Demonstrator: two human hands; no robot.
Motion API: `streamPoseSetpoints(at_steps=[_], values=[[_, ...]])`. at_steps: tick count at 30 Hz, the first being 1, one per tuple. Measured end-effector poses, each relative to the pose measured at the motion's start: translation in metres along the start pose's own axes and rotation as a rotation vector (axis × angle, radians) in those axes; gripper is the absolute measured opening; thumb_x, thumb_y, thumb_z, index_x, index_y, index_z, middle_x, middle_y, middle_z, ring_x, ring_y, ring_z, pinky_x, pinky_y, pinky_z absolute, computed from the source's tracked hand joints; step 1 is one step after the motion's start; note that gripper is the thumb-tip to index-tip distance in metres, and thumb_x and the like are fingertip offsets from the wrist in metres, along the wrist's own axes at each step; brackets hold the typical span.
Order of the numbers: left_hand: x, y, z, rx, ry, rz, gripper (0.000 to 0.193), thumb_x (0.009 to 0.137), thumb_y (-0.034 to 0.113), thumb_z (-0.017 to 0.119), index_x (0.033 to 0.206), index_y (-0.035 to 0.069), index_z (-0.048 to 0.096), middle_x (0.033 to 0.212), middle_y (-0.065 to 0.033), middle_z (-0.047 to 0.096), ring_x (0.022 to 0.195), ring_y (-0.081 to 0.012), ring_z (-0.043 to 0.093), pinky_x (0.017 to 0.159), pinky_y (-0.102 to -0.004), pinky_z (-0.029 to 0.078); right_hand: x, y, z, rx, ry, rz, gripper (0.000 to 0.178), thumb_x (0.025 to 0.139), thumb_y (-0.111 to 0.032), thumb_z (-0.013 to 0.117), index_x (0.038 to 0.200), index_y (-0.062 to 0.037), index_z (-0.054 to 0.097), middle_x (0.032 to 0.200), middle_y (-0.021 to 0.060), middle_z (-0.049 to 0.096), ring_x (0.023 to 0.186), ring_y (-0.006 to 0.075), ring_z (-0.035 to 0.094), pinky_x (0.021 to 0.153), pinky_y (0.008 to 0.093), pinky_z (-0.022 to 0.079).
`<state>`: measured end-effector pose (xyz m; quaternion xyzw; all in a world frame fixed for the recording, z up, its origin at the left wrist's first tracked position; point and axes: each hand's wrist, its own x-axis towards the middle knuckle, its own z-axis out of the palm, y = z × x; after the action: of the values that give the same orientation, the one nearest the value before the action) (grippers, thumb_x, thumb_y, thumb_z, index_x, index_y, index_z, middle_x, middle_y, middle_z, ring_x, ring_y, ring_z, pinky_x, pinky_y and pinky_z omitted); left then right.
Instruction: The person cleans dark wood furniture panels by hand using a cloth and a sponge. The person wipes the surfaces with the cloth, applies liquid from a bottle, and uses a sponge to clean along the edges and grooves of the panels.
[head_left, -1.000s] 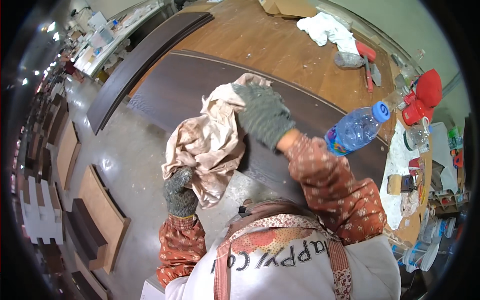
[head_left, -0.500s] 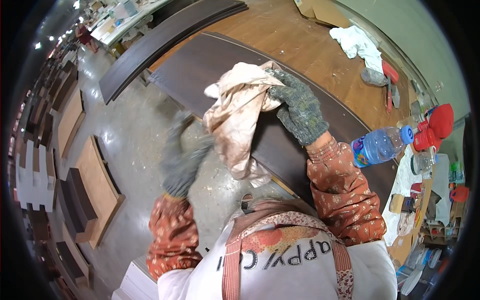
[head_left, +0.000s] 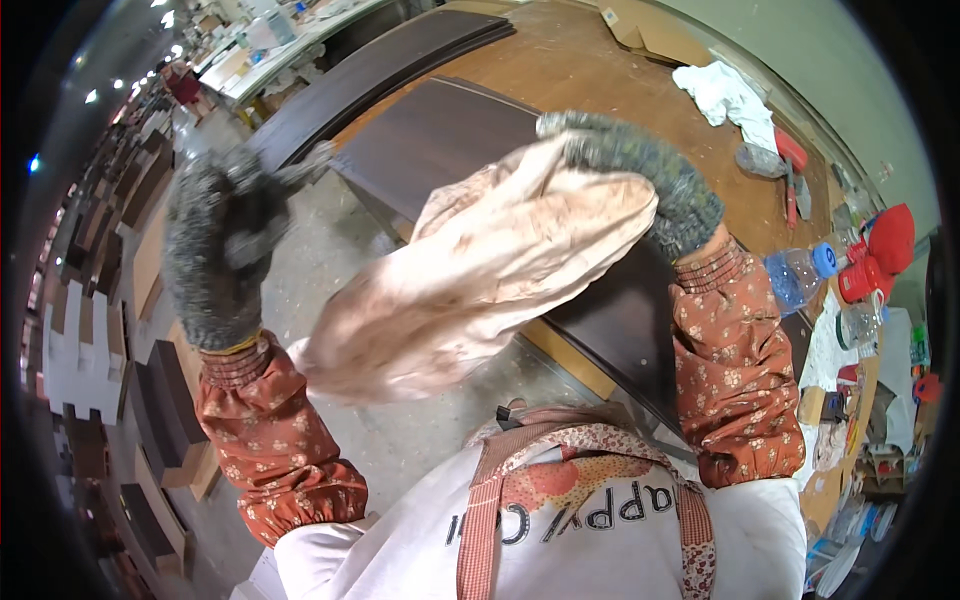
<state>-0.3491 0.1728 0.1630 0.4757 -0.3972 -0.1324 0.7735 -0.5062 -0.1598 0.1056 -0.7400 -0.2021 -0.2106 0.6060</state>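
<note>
My right hand (head_left: 655,180), in a grey knit work glove, is closed on a stained, pale cloth (head_left: 490,265). The cloth swings out to the left in a loose, blurred sweep over the front edge of a dark brown panel (head_left: 430,140). Held out at the far left, my left hand (head_left: 225,245) wears a matching glove. It is apart from the cloth and blurred, with a finger or thumb stretched to the right and nothing seen in it. The dark panel lies on a wooden worktable (head_left: 575,75).
Stacked dark boards (head_left: 400,60) lie behind the panel. To the right stand a clear water bottle (head_left: 795,278) and a red container (head_left: 858,278). A white cloth (head_left: 725,98) and red-handled tool (head_left: 791,195) lie farther back. Boards (head_left: 165,400) fill the floor at left; a person (head_left: 183,85) stands far off.
My left hand has moved out left and up, away from the cloth. My right hand has shifted right, and the cloth, which hung down, now spreads leftward.
</note>
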Motion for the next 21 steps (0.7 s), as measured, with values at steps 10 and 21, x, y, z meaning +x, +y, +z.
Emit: streamPoseSetpoints(at_steps=[10, 21], values=[[-0.068, -0.106, 0.02, 1.13, -0.371, -0.64, 0.042, 0.082, 0.034, 0.067, 0.115, 0.007, 0.061, 0.09, -0.0145, 0.065, 0.083, -0.0315, 0.064, 0.078, -0.0415, 0.049, 0.016, -0.004, 0.007, -0.578, 0.144, -0.213, 0.037, 0.091, -0.015, 0.054, 0.125, -0.0005, 0.053, 0.124, 0.0133, 0.057, 0.113, 0.0232, 0.055, 0.101, 0.0331, 0.041], [-0.031, 0.037, -0.034, 0.784, 0.21, 0.227, 0.034, 0.09, 0.009, 0.058, 0.122, -0.001, 0.054, 0.12, -0.0116, 0.058, 0.106, -0.018, 0.058, 0.095, -0.0306, 0.046, 0.039, 0.008, 0.029, -0.314, -0.093, 0.329, 0.041, 0.096, -0.03, 0.046, 0.125, -0.0016, 0.053, 0.126, 0.0158, 0.055, 0.114, 0.0265, 0.056, 0.098, 0.0344, 0.044]])
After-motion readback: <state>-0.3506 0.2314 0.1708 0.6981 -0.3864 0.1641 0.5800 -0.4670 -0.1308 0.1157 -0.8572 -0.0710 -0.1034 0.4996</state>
